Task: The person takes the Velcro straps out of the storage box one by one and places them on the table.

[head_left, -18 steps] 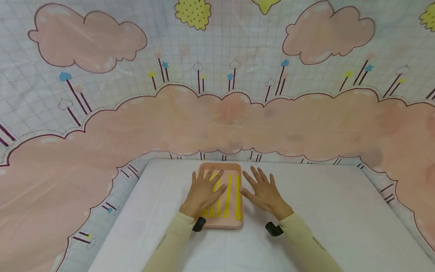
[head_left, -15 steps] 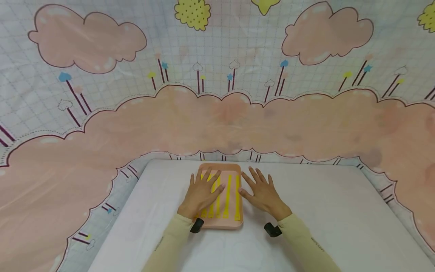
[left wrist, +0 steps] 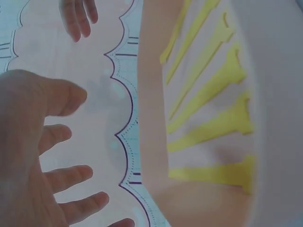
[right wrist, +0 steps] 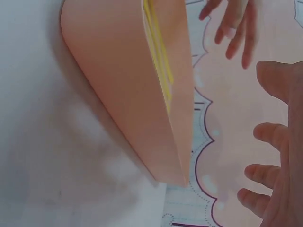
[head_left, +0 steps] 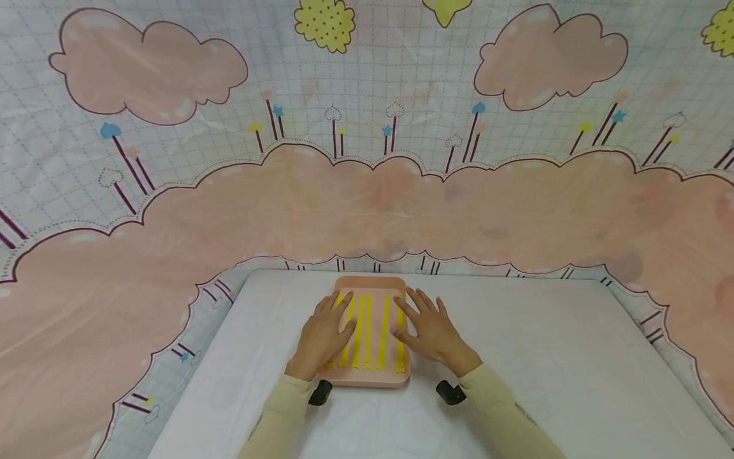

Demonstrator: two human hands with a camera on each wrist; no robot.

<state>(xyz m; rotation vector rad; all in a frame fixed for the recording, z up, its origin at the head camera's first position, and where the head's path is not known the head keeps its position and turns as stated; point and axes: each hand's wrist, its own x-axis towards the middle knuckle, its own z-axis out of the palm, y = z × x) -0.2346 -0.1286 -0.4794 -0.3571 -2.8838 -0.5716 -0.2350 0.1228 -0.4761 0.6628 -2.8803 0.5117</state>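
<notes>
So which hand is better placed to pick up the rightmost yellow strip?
Probably the right hand: in the head view, its thumb and index finger overlap that yellow strip, while the left hand overlaps the opposite side of the pink tray.

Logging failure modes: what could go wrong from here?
Some yellow strips lie close together in the tray, so a pinch might catch two.
In the head view, the left hand partly hides the leftmost strips; a slip could go unseen.
The right hand overlaps the tray's edge there; bumping might shift it.
</notes>
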